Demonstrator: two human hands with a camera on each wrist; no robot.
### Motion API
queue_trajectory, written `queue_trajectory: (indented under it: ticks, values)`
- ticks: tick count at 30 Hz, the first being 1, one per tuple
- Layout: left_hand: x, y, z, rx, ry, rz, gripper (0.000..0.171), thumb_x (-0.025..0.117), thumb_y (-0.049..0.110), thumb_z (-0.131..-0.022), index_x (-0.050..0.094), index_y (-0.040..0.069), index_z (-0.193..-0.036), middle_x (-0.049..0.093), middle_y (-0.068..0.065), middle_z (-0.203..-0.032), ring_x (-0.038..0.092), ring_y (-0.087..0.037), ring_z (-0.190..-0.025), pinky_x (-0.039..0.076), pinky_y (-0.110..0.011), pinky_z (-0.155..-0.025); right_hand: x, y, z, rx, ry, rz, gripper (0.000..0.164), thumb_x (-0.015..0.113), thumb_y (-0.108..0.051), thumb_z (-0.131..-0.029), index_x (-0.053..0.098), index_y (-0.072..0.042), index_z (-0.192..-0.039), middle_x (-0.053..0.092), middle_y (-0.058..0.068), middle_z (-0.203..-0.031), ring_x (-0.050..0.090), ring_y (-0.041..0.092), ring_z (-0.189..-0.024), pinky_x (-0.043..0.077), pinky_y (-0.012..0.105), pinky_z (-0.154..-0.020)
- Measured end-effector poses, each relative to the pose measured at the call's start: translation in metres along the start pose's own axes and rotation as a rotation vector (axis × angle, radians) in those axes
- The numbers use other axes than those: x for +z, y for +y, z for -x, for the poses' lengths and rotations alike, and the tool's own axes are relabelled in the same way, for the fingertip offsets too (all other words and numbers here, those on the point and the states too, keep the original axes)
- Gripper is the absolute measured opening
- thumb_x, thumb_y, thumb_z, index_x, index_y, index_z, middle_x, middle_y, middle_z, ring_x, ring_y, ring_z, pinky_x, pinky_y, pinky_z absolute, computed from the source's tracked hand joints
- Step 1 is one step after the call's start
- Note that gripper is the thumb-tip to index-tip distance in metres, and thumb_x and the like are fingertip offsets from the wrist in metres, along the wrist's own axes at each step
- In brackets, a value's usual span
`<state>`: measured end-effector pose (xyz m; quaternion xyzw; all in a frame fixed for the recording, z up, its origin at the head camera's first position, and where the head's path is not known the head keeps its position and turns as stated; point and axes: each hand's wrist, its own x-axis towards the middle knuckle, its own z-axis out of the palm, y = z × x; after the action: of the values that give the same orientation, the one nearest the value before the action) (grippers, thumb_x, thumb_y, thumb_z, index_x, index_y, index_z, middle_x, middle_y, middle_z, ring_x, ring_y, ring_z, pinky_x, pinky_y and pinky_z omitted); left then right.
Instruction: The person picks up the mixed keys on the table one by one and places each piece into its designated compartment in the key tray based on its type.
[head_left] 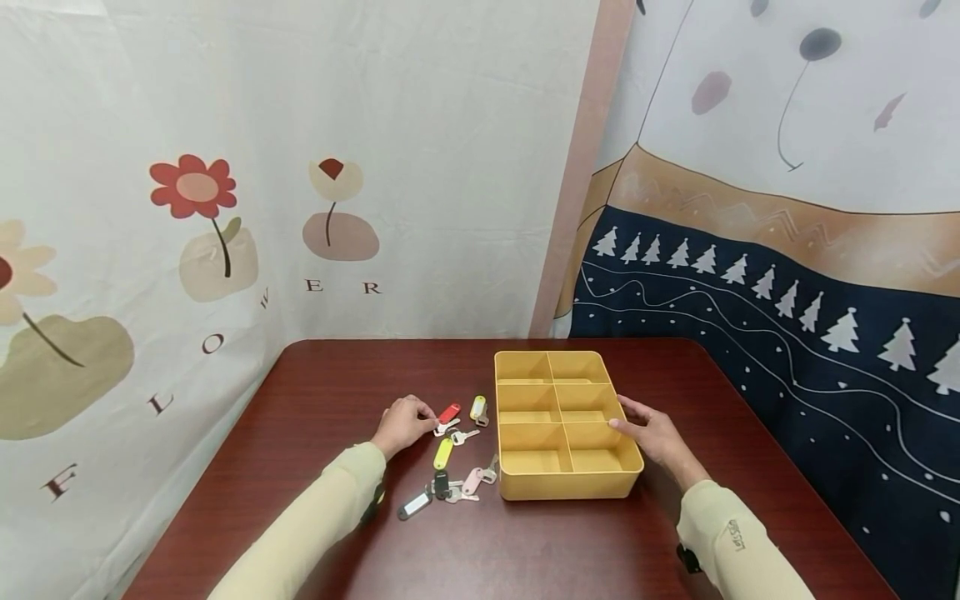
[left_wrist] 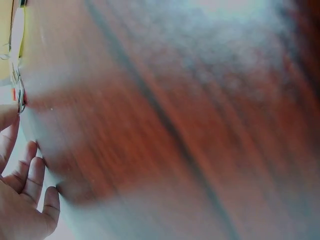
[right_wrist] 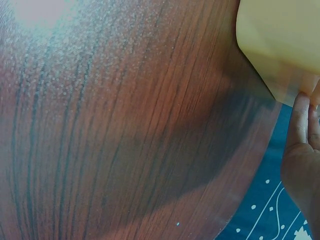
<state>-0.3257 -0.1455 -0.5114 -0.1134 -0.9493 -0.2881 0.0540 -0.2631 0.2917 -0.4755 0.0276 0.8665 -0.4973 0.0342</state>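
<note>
My left hand [head_left: 405,425] is at the left of a loose group of keys, its thumb and fingertips pinching a key with a red tag [head_left: 449,413]. In the left wrist view, metal [left_wrist: 21,100] shows at the fingertips, while the other fingers spread loosely. A yellow box [head_left: 573,487] with several compartments stands to the right. My right hand [head_left: 656,432] grips its right side, thumb at the rim and fingers along the outer wall. In the right wrist view, fingers [right_wrist: 299,117] touch the box's wall [right_wrist: 280,30].
Near the left hand lie keys with yellow tags [head_left: 443,454], a pink tag [head_left: 472,481], a black tag [head_left: 441,483] and a dark tag with white label [head_left: 415,506]. All rest on a reddish-brown table [head_left: 360,371]. Printed curtains [head_left: 450,167] hang behind.
</note>
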Motion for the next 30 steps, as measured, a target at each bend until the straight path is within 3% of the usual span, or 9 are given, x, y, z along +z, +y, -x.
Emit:
queue_trajectory:
  ticks: [8, 17, 30]
  values:
    - [-0.006, 0.002, -0.003, -0.052, 0.011, 0.124, 0.008, 0.076, 0.014, -0.086, 0.073, 0.01, -0.079, 0.06, -0.004, -0.087, 0.053, -0.022, -0.082, 0.044, -0.041, -0.08, 0.0, 0.001, -0.001, -0.008, -0.001, 0.005, 0.064, 0.067, -0.026, -0.096, 0.041, -0.005, -0.15, 0.048, 0.025, -0.144, 0.048, 0.039, -0.127, 0.042, 0.051, -0.103]
    - [-0.025, 0.007, -0.011, -0.003, 0.112, 0.237, 0.005, 0.073, 0.012, -0.086, 0.074, 0.008, -0.083, 0.064, -0.007, -0.095, 0.058, -0.023, -0.088, 0.045, -0.038, -0.08, 0.001, 0.0, -0.001, -0.013, 0.0, -0.008, 0.064, 0.067, -0.024, -0.096, 0.041, -0.004, -0.15, 0.047, 0.025, -0.145, 0.047, 0.039, -0.129, 0.042, 0.05, -0.103]
    - [-0.044, 0.009, -0.019, -0.003, 0.177, 0.348, 0.006, 0.073, 0.016, -0.088, 0.074, 0.01, -0.085, 0.064, -0.006, -0.1, 0.061, -0.021, -0.088, 0.048, -0.034, -0.075, 0.001, 0.001, -0.001, -0.031, 0.012, 0.002, 0.063, 0.068, -0.022, -0.095, 0.042, -0.002, -0.149, 0.049, 0.026, -0.142, 0.05, 0.039, -0.126, 0.044, 0.048, -0.101]
